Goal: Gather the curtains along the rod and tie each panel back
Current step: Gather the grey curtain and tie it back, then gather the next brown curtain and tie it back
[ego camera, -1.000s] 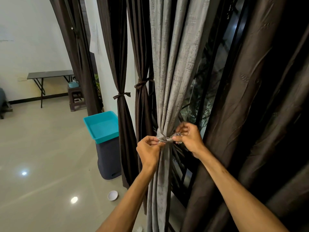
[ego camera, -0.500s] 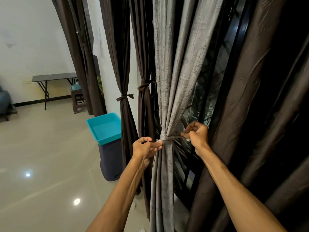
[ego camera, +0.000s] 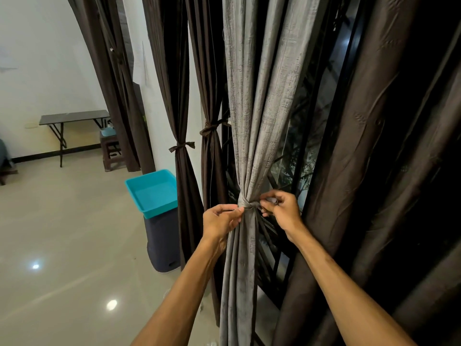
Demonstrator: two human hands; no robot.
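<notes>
At the centre of the frame, our left hand (ego camera: 220, 221) pinches one end of a grey tie band (ego camera: 247, 204) between thumb and curled fingers, just left of its knot. Our right hand (ego camera: 282, 211), fingers also curled, pinches the other end just right of it. The band cinches a grey curtain panel (ego camera: 249, 108), which hangs from the top of the frame and is gathered into a narrow waist at the knot. The cloth looks soft, limp and fairly light, textured enough not to slip. We judge the band's short ends, close to the knot, the best place to hold when tightening. Left of it hang two dark brown panels (ego camera: 183, 183), already tied. A wide brown panel (ego camera: 361, 146) on the right hangs loose, with no tie in view. A dark window grille (ego camera: 274, 233) shows behind the grey panel. At centre left, a teal tray (ego camera: 152, 191) sits on a dark bin (ego camera: 163, 243). Half a second earlier the right hand was farther out with its end stretched taut; it now sits closer to the knot.
</notes>
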